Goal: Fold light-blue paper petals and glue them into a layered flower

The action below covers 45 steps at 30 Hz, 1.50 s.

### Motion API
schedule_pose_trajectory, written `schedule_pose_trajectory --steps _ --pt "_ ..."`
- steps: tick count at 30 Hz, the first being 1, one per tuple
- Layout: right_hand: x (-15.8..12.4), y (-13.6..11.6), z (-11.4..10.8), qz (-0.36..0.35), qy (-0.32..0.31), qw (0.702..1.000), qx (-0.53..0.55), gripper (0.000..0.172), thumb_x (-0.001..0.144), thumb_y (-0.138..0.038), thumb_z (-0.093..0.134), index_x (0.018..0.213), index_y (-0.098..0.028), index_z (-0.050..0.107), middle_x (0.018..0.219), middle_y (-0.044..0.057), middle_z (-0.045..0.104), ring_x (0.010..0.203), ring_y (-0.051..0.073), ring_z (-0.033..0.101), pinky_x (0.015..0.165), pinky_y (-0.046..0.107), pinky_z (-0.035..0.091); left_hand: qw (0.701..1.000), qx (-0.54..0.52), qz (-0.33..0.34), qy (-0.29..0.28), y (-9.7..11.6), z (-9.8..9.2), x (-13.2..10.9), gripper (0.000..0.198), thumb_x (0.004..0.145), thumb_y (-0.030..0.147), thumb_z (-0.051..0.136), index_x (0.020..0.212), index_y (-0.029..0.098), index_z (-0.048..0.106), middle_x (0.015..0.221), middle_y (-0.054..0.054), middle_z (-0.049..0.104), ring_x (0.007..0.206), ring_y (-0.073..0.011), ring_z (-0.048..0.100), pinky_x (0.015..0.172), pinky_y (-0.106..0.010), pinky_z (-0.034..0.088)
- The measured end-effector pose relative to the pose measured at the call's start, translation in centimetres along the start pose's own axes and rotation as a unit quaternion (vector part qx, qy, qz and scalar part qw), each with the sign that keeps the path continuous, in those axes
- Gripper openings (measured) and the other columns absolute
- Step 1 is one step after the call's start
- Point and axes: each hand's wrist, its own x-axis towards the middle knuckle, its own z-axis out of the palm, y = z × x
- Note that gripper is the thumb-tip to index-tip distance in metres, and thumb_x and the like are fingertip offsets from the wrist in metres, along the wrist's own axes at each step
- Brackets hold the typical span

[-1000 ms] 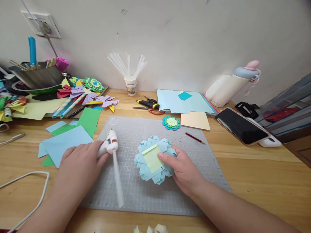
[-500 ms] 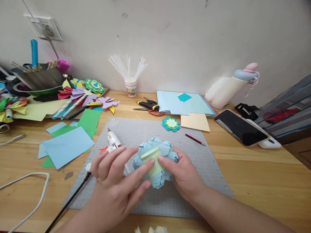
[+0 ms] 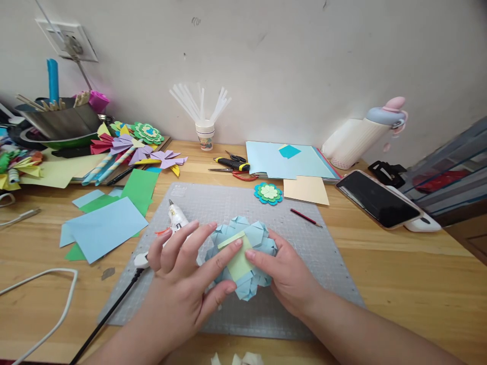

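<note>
A folded light-blue paper flower (image 3: 249, 290) is held above the grey cutting mat (image 3: 304, 304). Across its middle lies a pale green paper strip (image 3: 239, 263) with a folded edge at the top. My right hand (image 3: 291, 271) grips the flower's right side, thumb on the green strip and fingers behind. My left hand (image 3: 190, 279) has its fingers spread, and its index fingertip touches the strip near the folded edge. Behind the left fingers lies a white glue gun (image 3: 177, 217), partly hidden, with its black cord running to the lower left.
Blue and green paper sheets (image 3: 110, 228) lie left of the mat. A small layered paper flower (image 3: 268, 193) and a dark red pencil (image 3: 304, 217) rest on the mat. Scissors (image 3: 238, 157), a cup of straws (image 3: 205, 136) and a phone (image 3: 376, 200) are farther back.
My left index fingertip has slid up the green strip towards its folded edge. The paper flower has shifted slightly left in my right hand.
</note>
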Motion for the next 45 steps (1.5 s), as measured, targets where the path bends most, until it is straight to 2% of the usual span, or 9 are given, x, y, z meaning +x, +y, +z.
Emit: schedule_pose_trajectory --steps 20,23,25,28,30,32,34,36,45 --pt "0.0 0.0 0.1 -0.002 0.015 1.000 -0.019 0.032 0.074 -0.028 0.076 0.102 -0.020 0.064 0.085 0.001 0.070 0.073 0.012 0.063 0.066 0.023 0.052 1.000 0.005 -0.004 -0.002 0.2 -0.1 0.2 0.050 0.084 0.035 0.057 0.133 0.029 0.052 0.135 -0.012 0.043 0.125 -0.0334 0.036 0.107 -0.050 0.015" --pt "0.1 0.0 0.1 -0.006 0.031 0.999 -0.013 0.031 0.074 -0.029 0.076 0.101 -0.019 0.064 0.085 0.002 0.071 0.075 0.014 0.064 0.067 0.024 0.052 0.999 -0.019 -0.008 0.026 0.3 -0.1 -0.1 0.047 0.082 0.029 0.061 0.129 0.030 0.054 0.132 -0.010 0.045 0.123 -0.0320 0.039 0.107 -0.049 0.019" --pt "0.1 0.0 0.1 -0.007 0.042 0.999 -0.009 0.031 0.074 -0.029 0.076 0.101 -0.020 0.064 0.086 0.003 0.071 0.076 0.016 0.065 0.067 0.025 0.052 0.995 -0.064 -0.049 0.066 0.6 -0.1 -0.1 0.049 0.079 0.022 0.065 0.125 0.032 0.053 0.130 -0.009 0.046 0.122 -0.0300 0.041 0.105 -0.049 0.024" --pt "0.1 0.0 0.1 -0.003 0.044 0.999 -0.009 0.031 0.074 -0.030 0.076 0.100 -0.020 0.064 0.088 0.004 0.072 0.076 0.017 0.065 0.070 0.028 0.052 0.949 -0.199 -0.228 0.091 1.0 0.1 0.6 0.055 0.076 0.024 0.068 0.126 0.029 0.044 0.126 -0.009 0.048 0.119 -0.0280 0.045 0.100 -0.048 0.035" --pt "0.1 0.1 0.1 -0.002 0.037 0.999 -0.012 0.031 0.073 -0.030 0.077 0.101 -0.020 0.065 0.088 0.004 0.072 0.077 0.017 0.065 0.071 0.029 0.052 0.882 -0.311 -0.354 0.036 1.2 0.2 1.5 0.052 0.076 0.034 0.068 0.122 0.025 0.045 0.121 -0.009 0.054 0.115 -0.0274 0.050 0.095 -0.045 0.040" --pt "0.0 0.3 0.1 -0.003 0.028 1.000 -0.014 0.031 0.073 -0.029 0.077 0.100 -0.020 0.066 0.088 0.003 0.072 0.078 0.016 0.065 0.073 0.028 0.052 0.809 -0.412 -0.418 -0.041 1.3 0.3 2.6 0.040 0.074 0.039 0.068 0.108 0.022 0.056 0.109 -0.007 0.061 0.104 -0.0258 0.056 0.089 -0.041 0.045" --pt "0.0 0.5 0.0 -0.005 0.026 1.000 -0.014 0.030 0.072 -0.029 0.078 0.098 -0.020 0.067 0.087 0.002 0.071 0.078 0.015 0.064 0.073 0.026 0.051 0.757 -0.490 -0.427 -0.064 1.4 0.3 3.5 0.028 0.073 0.039 0.068 0.093 0.021 0.062 0.099 -0.004 0.064 0.094 -0.0230 0.060 0.082 -0.035 0.048" --pt "0.0 0.7 -0.2 -0.004 0.029 0.999 -0.013 0.027 0.071 -0.028 0.079 0.095 -0.020 0.067 0.084 0.000 0.070 0.075 0.013 0.062 0.071 0.024 0.050 0.732 -0.530 -0.425 -0.049 1.4 0.3 4.0 0.021 0.071 0.037 0.070 0.084 0.020 0.065 0.095 -0.003 0.064 0.091 -0.0214 0.060 0.077 -0.031 0.049" --pt "-0.1 1.1 -0.3 -0.013 0.038 0.999 -0.021 0.020 0.071 -0.026 0.080 0.085 -0.020 0.066 0.077 -0.003 0.065 0.070 0.011 0.056 0.065 0.021 0.047 0.695 -0.569 -0.439 -0.017 2.0 0.0 4.1 0.019 0.073 0.037 0.071 0.073 0.018 0.067 0.085 -0.002 0.059 0.082 -0.0188 0.058 0.074 -0.030 0.049"
